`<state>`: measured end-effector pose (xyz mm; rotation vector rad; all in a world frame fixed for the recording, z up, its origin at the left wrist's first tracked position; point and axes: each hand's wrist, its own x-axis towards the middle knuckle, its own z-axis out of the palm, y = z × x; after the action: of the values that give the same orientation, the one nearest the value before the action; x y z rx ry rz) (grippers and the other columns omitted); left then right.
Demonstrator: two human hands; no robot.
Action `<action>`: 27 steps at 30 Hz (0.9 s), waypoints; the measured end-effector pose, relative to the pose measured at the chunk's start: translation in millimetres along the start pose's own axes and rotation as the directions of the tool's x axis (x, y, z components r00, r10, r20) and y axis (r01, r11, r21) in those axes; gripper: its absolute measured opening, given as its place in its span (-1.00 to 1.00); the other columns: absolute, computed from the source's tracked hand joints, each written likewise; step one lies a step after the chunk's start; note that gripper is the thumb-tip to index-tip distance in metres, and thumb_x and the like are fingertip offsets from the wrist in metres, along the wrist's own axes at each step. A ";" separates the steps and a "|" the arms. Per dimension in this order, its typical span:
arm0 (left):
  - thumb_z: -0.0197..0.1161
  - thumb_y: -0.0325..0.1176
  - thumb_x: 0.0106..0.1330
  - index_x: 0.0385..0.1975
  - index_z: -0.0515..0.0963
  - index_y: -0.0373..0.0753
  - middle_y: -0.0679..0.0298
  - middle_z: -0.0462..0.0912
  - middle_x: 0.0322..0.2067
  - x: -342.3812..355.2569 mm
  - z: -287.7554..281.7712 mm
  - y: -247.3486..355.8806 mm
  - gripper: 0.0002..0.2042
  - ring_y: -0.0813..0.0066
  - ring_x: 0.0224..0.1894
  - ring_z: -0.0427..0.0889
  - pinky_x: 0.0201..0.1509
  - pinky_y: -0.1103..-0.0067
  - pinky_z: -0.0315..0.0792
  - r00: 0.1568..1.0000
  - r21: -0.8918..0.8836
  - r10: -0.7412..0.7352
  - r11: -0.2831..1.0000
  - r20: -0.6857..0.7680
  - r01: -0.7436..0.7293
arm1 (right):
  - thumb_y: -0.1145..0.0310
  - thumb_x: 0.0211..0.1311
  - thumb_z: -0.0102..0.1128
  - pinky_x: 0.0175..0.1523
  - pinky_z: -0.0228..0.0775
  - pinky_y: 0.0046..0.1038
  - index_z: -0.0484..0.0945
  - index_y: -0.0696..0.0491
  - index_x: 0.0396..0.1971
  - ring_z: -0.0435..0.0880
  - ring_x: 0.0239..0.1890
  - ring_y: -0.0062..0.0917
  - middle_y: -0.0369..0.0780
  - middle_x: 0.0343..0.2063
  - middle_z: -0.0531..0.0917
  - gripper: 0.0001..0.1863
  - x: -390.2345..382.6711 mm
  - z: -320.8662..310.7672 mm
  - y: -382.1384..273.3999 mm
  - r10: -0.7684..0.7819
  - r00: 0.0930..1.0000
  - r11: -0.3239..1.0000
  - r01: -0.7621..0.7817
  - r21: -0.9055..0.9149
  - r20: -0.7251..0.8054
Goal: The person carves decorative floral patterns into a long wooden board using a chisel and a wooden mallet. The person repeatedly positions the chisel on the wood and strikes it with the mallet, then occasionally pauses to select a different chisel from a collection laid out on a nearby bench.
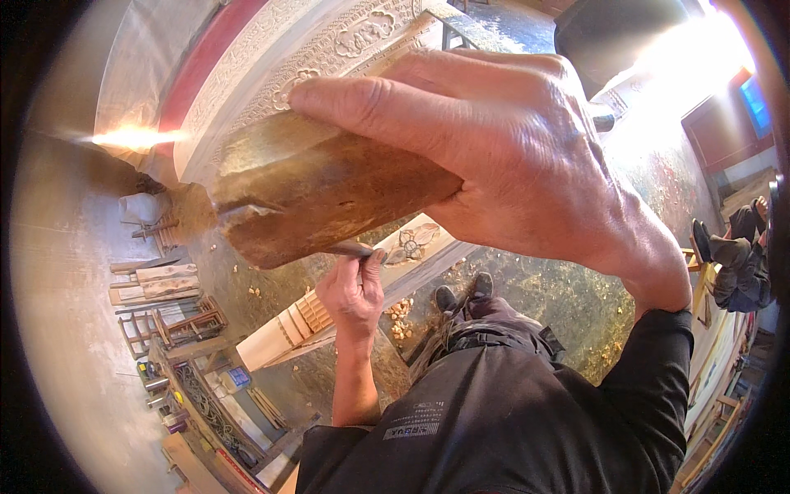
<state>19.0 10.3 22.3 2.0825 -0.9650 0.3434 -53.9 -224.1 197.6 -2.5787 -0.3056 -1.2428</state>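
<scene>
Close up, my right hand wraps around a worn brown wooden mallet, a thick block with a chipped end. It is raised above my left hand, whose thumb and fingers are closed on a chisel. Only a short stretch of its dark metal shows; the mallet hides the rest. Below lies a long pale wooden beam with a carved flower in relief and ridged steps near its lower left end. My left hand is beside the beam's carved face. Whether the chisel touches wood cannot be seen.
A large carved panel stands at the upper left. Wood chips litter the floor around my feet. Wooden racks and a tool box are at the left. Another person sits at the far right.
</scene>
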 end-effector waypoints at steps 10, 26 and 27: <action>0.50 -0.47 0.25 -0.29 0.64 -0.27 0.11 0.67 -0.51 0.1 -0.4 -2.8 -0.85 0.15 -0.55 0.65 -0.48 0.44 0.46 0.998 -0.006 0.065 0.998 -0.003 -0.065 | 0.42 -0.10 0.60 -0.12 0.68 -0.41 0.66 -0.13 0.10 0.82 -0.21 -0.42 -0.29 -0.22 0.80 -0.36 14.6 -13.3 -7.1 0.050 0.999 0.996 -0.050 0.069 -0.007; 0.48 -0.49 0.25 -0.30 0.65 -0.27 0.13 0.70 -0.46 -5.1 -0.7 -3.7 -0.88 0.12 -0.49 0.68 -0.43 0.40 0.51 0.986 0.006 0.163 0.987 -0.046 -0.163 | 0.50 0.05 0.41 -0.29 0.66 -0.31 0.69 -0.05 -0.18 0.82 -0.29 -0.30 -0.12 -0.42 0.74 -0.71 37.4 -4.0 -23.9 -0.081 0.996 0.997 0.081 0.000 -0.039; 0.48 -0.49 0.25 -0.30 0.66 -0.26 0.13 0.69 -0.47 -4.8 0.3 -3.9 -0.88 0.12 -0.49 0.68 -0.43 0.39 0.51 0.984 -0.002 0.170 0.985 -0.054 -0.170 | 0.47 0.03 0.43 -0.30 0.65 -0.27 0.69 -0.06 -0.16 0.82 -0.31 -0.26 -0.09 -0.45 0.73 -0.69 42.0 -7.7 -22.1 -0.039 0.991 0.994 0.051 0.099 -0.128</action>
<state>18.6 14.1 17.5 1.9797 -1.1131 0.4813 -40.5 -202.6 238.5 -2.4083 -0.3931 -1.3612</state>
